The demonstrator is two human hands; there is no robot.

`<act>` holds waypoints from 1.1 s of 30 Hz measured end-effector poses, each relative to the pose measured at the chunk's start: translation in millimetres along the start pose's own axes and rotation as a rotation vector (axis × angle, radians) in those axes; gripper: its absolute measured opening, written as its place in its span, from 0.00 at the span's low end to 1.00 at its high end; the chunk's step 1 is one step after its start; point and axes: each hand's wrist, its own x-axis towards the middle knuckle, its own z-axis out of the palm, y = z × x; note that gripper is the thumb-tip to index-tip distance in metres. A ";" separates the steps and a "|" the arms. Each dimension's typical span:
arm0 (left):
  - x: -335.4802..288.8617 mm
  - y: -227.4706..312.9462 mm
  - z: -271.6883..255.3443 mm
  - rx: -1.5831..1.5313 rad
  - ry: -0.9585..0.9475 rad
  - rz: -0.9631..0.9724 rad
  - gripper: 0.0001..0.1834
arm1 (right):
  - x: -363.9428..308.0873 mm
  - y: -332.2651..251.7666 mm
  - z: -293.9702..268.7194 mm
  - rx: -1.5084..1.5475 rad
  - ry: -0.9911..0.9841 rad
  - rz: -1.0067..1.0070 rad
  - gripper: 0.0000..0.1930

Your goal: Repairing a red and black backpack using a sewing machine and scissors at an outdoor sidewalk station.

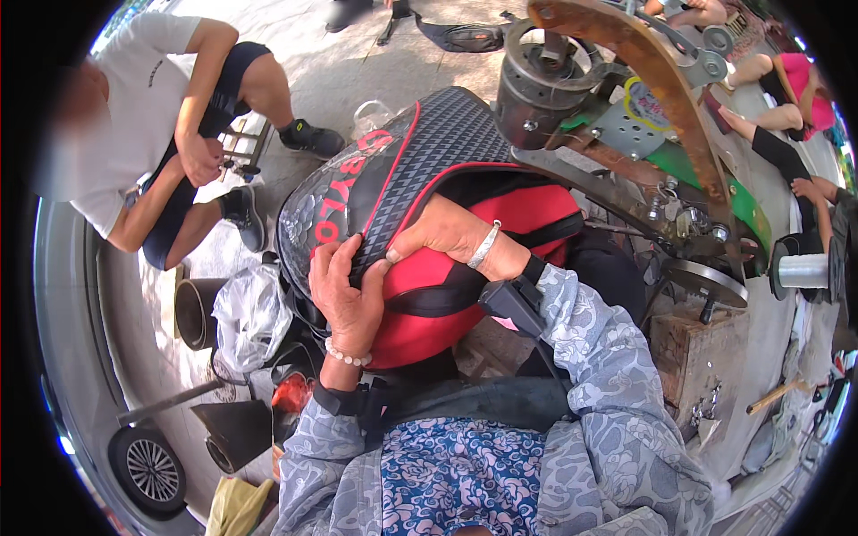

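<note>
A red and black backpack (420,330) lies across my lap, its glossy black shell scuffed and cracked, with red lettering and red piping. My left hand (349,290) pinches the edge of the patterned panel between thumb and fingers. Close beside it, my right hand (442,232) reaches partly into the opening, its thumb outside on the same edge and its fingers hidden under the panel. The two thumbs nearly meet. Beyond the bag, to the right, stands a hand-cranked sewing machine (661,116) with a rusty curved arm.
A small handwheel (706,282) and a spool of white thread (803,271) are at the right, above a wooden box (688,366). A seated person (170,116) is at the left. A plastic bag (250,313) and dark tube-like containers (234,433) stand near a car wheel (147,469).
</note>
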 end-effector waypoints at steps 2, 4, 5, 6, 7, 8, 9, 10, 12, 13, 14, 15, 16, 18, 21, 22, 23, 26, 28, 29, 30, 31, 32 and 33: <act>15.1 5.4 17.9 -0.042 -0.018 0.039 0.20 | -3.6 -9.1 -18.2 -0.002 0.045 -0.033 0.19; 31.6 16.7 29.9 -0.075 -0.019 0.086 0.18 | -11.2 -22.1 -32.5 -0.018 0.097 -0.042 0.17; 38.5 23.5 38.5 -0.088 -0.021 0.097 0.18 | -16.3 -28.7 -41.4 -0.025 0.111 -0.050 0.17; 45.4 27.1 46.6 -0.085 -0.047 0.091 0.18 | -17.4 -31.8 -51.1 -0.023 0.142 -0.041 0.16; 51.9 30.2 54.0 -0.082 -0.072 0.084 0.17 | -18.6 -34.6 -60.5 -0.020 0.171 -0.032 0.14; 56.6 32.5 61.4 -0.088 -0.076 0.109 0.17 | -23.3 -37.0 -68.5 -0.089 0.222 0.010 0.12; 59.3 30.0 66.8 -0.097 -0.079 0.119 0.17 | -22.7 -35.6 -72.1 -0.093 0.233 0.003 0.12; 60.6 26.3 71.5 -0.107 -0.115 0.094 0.17 | -22.1 -33.3 -74.9 -0.130 0.265 0.005 0.11; 62.0 22.4 72.1 -0.102 -0.163 0.061 0.17 | -24.8 -36.1 -66.3 -0.165 0.283 -0.052 0.09; 61.0 19.8 70.7 -0.102 -0.162 0.058 0.17 | -23.2 -30.4 -66.8 -0.166 0.282 -0.049 0.09; 58.9 18.5 70.0 -0.129 -0.170 0.059 0.17 | -22.9 -23.1 -68.9 -0.106 0.286 -0.074 0.08; 56.8 17.0 68.8 -0.154 -0.177 0.058 0.16 | -22.2 -16.1 -71.3 -0.046 0.289 -0.098 0.07; 55.7 16.4 67.9 -0.156 -0.180 0.053 0.16 | -22.9 -10.7 -75.4 -0.045 0.290 -0.093 0.07; 55.5 15.1 65.2 -0.155 -0.224 0.004 0.16 | -24.0 -8.7 -78.7 -0.001 0.317 -0.026 0.05; 53.9 18.5 48.2 -0.181 -0.294 -0.070 0.16 | -30.8 -11.1 -68.6 0.014 0.311 0.038 0.04; 47.6 18.5 41.5 -0.173 -0.296 -0.077 0.16 | -35.0 -14.4 -58.4 0.021 0.293 0.059 0.03; 38.0 21.1 34.5 -0.194 -0.268 -0.081 0.16 | -37.9 -10.6 -54.5 0.025 0.295 0.061 0.03; 20.5 14.5 33.1 -0.176 -0.226 -0.080 0.16 | -36.7 -0.6 -45.0 -0.028 0.286 0.140 0.03; 23.3 9.7 45.8 -0.126 -0.192 -0.044 0.16 | -31.9 11.9 -67.0 -0.083 0.237 0.138 0.10; 25.6 9.6 44.7 -0.134 -0.187 -0.035 0.16 | -29.8 15.3 -70.6 -0.119 0.247 0.140 0.10; 26.3 9.7 43.7 -0.116 -0.212 -0.042 0.17 | -30.2 16.9 -73.7 -0.171 0.242 0.161 0.10; 26.4 10.9 43.4 -0.098 -0.237 -0.048 0.17 | -32.2 18.8 -76.3 -0.181 0.252 0.153 0.10; 24.7 8.8 43.0 -0.094 -0.243 -0.041 0.17 | -32.7 17.0 -68.8 -0.138 0.294 0.082 0.13; 23.3 7.5 44.0 -0.104 -0.239 -0.031 0.17 | -36.0 14.3 -62.3 -0.096 0.335 0.010 0.15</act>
